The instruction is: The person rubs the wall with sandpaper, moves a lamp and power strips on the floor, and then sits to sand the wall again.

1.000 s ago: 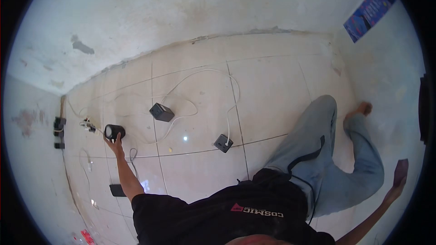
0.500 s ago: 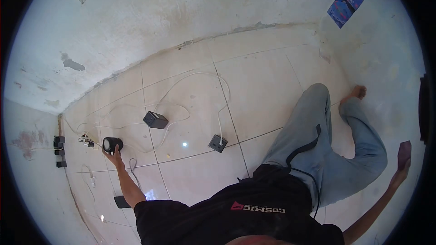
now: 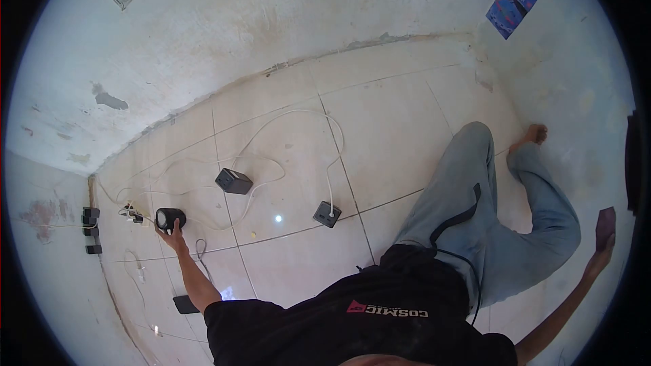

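Observation:
Far out to the left, my left hand has its thumb and fingers around a black cylinder with a pale round face, close over the floor. At the right, beside the wall, my right hand is closed around the lower end of a flat maroon rectangular object; its exact kind does not show. Just left of the cylinder, several small plugs sit at a cable's end. A dark grey box with a socket-like face lies to the cylinder's right.
A small black cube with a white cable in its top sits mid-floor. Loose white cable loops across the tiles. A black flat object lies near my left arm. Black adapters line the left wall. My bent legs take up the right.
The whole view has shifted slightly. Both hands keep their holds on the black cylinder and the maroon object, with no clear movement of either.

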A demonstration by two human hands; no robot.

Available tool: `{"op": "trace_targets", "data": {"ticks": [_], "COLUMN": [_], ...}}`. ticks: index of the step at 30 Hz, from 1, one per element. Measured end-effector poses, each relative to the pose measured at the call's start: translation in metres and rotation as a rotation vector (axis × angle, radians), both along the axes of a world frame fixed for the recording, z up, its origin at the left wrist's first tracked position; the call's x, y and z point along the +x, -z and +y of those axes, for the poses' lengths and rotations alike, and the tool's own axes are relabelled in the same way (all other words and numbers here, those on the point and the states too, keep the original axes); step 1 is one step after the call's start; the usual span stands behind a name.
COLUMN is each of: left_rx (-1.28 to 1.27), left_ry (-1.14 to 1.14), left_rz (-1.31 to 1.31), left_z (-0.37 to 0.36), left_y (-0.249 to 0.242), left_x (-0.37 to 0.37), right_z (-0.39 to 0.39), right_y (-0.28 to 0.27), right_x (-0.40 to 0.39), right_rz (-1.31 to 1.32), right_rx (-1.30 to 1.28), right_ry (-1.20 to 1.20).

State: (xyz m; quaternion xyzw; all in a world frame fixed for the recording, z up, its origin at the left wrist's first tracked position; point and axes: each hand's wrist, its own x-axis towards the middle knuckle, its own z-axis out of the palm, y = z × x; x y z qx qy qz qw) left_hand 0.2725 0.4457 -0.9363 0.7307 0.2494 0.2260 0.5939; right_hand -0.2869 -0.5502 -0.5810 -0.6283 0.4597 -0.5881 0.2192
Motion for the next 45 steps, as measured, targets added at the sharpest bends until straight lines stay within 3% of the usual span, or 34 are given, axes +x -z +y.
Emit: {"op": "trace_targets", "data": {"ticks": [8, 10, 13, 20, 22, 23, 25, 26, 28, 29, 40, 45], "left_rx": [0.054, 0.261, 0.279, 0.210, 0.134, 0.136, 0.089, 0.089, 0.259, 0.259, 0.312, 0.359], "left_ry": [-0.046, -0.046, -0.043, -0.025, -0.015, -0.015, -0.033, -0.034, -0.056, -0.058, -0.028, -0.092], "left_rz": [-0.010, -0.053, -0.056, -0.033, -0.060, -0.060, -0.052, -0.052, -0.012, -0.011, -0.060, -0.030], "left_z": [-0.005, 0.012, 0.020, 0.019, 0.012, 0.010, 0.003, 0.006, 0.019, 0.022, -0.007, -0.009], "left_y": [-0.002, 0.020, 0.031, 0.029, 0.025, 0.021, 0.016, 0.019, 0.031, 0.035, 0.010, 0.012], "left_x": [0.005, 0.013, 0.016, 0.016, 0.013, 0.011, 0.011, 0.011, 0.017, 0.019, 0.012, 0.021], "right_z": [0.019, 0.023, 0.025, 0.023, 0.014, 0.040, 0.116, 0.093, 0.027, 0.017, 0.002, 0.022], "right_y": [0.001, 0.000, -0.003, 0.001, 0.000, -0.013, -0.047, -0.035, -0.002, 0.002, 0.007, 0.008], "right_x": [0.016, 0.016, 0.004, -0.006, -0.032, -0.008, 0.071, 0.047, -0.019, -0.028, -0.036, -0.013], "right_rz": [-0.003, -0.022, 0.118, -0.004, 0.157, 0.157, 0.254, 0.254, 0.085, 0.052, 0.144, 0.069], "right_rx": [-0.080, -0.096, -0.120, -0.181, -0.057, -0.056, -0.161, -0.161, -0.059, -0.042, -0.135, -0.090], "right_ry": [0.063, 0.076, 0.106, 0.124, 0.073, 0.073, -0.573, -0.574, 0.092, 0.127, 0.099, 0.072]}}
